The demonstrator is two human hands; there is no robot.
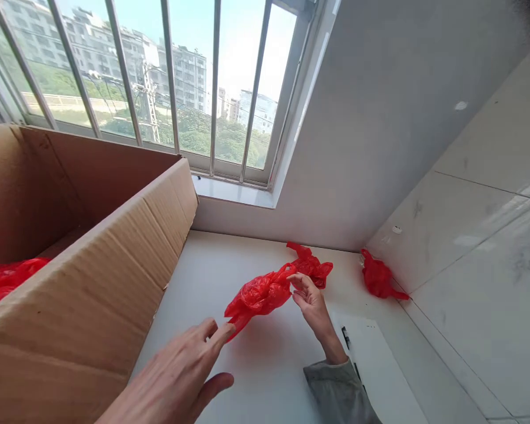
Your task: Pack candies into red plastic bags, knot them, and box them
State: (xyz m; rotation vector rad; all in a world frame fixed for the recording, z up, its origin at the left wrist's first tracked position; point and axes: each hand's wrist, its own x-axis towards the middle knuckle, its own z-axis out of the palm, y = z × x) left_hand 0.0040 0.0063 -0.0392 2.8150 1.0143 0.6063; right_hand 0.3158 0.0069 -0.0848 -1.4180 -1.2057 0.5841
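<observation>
A crumpled red plastic bag (pixel 260 293) stretches between my two hands, over the white surface. My right hand (pixel 308 300) has thumb and fingers curled at the bag's upper right end, closed on it as far as I can see. At its lower left end, the forefinger of my left hand (pixel 181 368) touches a trailing tip of the plastic; the thumb is spread well apart. Just behind my right fingers lies a second red bag (pixel 311 268), partly covered by the first. What the bags contain is hidden.
A large open cardboard box (pixel 128 253) stands on the left, with red plastic (pixel 13 280) inside. Another red bag (pixel 377 277) lies by the tiled wall (pixel 481 277). A flat white object (pixel 380 359) is near my right sleeve. A barred window (pixel 194 100) is behind.
</observation>
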